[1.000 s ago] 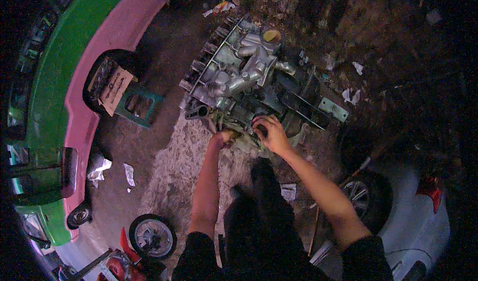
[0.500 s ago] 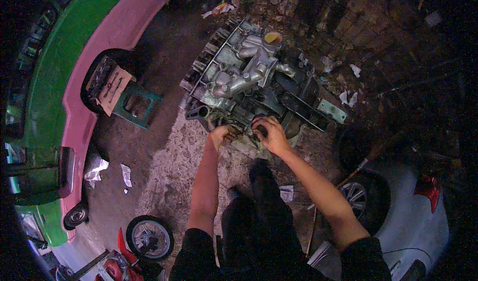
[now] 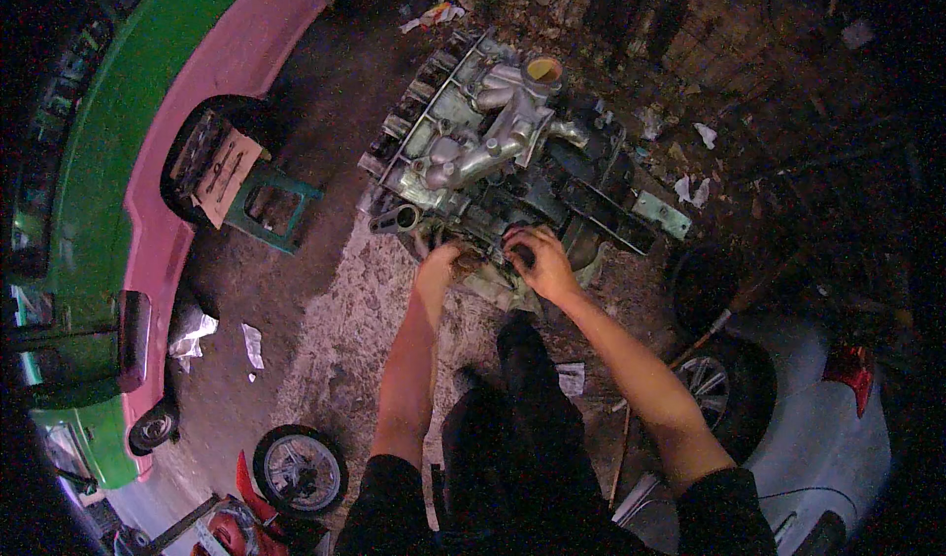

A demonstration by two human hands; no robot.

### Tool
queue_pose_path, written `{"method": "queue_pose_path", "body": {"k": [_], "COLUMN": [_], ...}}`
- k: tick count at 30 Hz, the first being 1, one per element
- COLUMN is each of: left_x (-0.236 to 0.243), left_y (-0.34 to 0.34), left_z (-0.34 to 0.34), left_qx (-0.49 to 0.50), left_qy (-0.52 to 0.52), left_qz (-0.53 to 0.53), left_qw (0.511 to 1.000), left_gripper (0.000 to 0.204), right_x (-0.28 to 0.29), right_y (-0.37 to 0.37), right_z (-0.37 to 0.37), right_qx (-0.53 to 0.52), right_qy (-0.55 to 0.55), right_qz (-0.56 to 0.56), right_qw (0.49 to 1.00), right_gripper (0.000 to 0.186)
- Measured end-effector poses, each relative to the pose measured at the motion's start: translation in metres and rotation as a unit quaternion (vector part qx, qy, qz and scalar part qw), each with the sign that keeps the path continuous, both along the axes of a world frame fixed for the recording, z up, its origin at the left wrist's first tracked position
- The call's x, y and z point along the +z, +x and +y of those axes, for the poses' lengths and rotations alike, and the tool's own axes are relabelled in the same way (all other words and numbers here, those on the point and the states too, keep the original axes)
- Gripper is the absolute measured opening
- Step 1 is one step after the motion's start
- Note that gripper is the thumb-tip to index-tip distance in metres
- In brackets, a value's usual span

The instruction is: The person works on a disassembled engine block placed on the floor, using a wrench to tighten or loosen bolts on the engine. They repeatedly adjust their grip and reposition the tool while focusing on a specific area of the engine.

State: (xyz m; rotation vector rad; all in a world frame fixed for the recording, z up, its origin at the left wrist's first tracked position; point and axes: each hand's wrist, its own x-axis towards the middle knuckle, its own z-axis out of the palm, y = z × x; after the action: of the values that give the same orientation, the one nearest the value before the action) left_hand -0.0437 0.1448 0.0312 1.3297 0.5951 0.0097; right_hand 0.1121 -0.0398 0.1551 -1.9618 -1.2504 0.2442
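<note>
A large car engine (image 3: 552,196) lies on the floor in front of me, its silver intake manifold (image 3: 490,162) on top. Both my hands are at its near end. My left hand (image 3: 443,263) has its fingers curled in against the engine's lower near side; what they grip is hidden. To its right, my right hand (image 3: 542,262) has thumb and fingers bent round a small dark round part (image 3: 516,242) at the engine's edge. I cannot tell whether that part is fixed to the engine. Left of my left hand a grey metal bracket with a round opening (image 3: 399,220) sticks out.
A green stool (image 3: 276,211) with cardboard (image 3: 234,176) and tools stands left, beside a green and pink vehicle (image 3: 212,53). A loose spoked wheel (image 3: 299,469) lies lower left. A silver car (image 3: 798,398) is at lower right. Paper scraps (image 3: 692,191) and debris litter the floor.
My view has shifted slightly. Both hands stay at the engine's near end; the left fingers have turned a little inward, and the right hand's finger pose has changed slightly round the dark part.
</note>
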Motion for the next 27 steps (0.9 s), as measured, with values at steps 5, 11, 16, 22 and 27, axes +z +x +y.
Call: {"method": "queue_pose_path", "body": {"k": [5, 11, 16, 22, 27], "left_x": [-0.02, -0.054, -0.051, -0.051, -0.027], "left_y": [0.03, 0.06, 0.035, -0.01, -0.015], "left_z": [-0.076, -0.187, -0.17, -0.117, -0.051], "left_qx": [0.187, 0.322, 0.36, 0.272, 0.188], "left_qy": [0.069, 0.231, 0.073, -0.228, -0.234], "left_qz": [0.007, 0.02, -0.032, 0.063, 0.116], "left_qw": [0.98, 0.918, 0.929, 0.933, 0.947], "left_gripper": [0.044, 0.072, 0.075, 0.049, 0.037], "right_x": [0.002, 0.005, 0.001, -0.003, 0.0], "right_y": [-0.001, -0.001, 0.001, 0.001, 0.0], "right_z": [0.001, 0.0, -0.001, -0.001, -0.001], "right_qx": [-0.002, -0.004, 0.009, 0.001, 0.002], "right_qy": [0.006, 0.007, 0.013, 0.004, 0.008], "right_qz": [-0.009, 0.006, -0.001, 0.006, -0.007], "right_qw": [1.0, 1.0, 1.0, 1.0, 1.0], "right_gripper": [0.014, 0.015, 0.018, 0.018, 0.016]}}
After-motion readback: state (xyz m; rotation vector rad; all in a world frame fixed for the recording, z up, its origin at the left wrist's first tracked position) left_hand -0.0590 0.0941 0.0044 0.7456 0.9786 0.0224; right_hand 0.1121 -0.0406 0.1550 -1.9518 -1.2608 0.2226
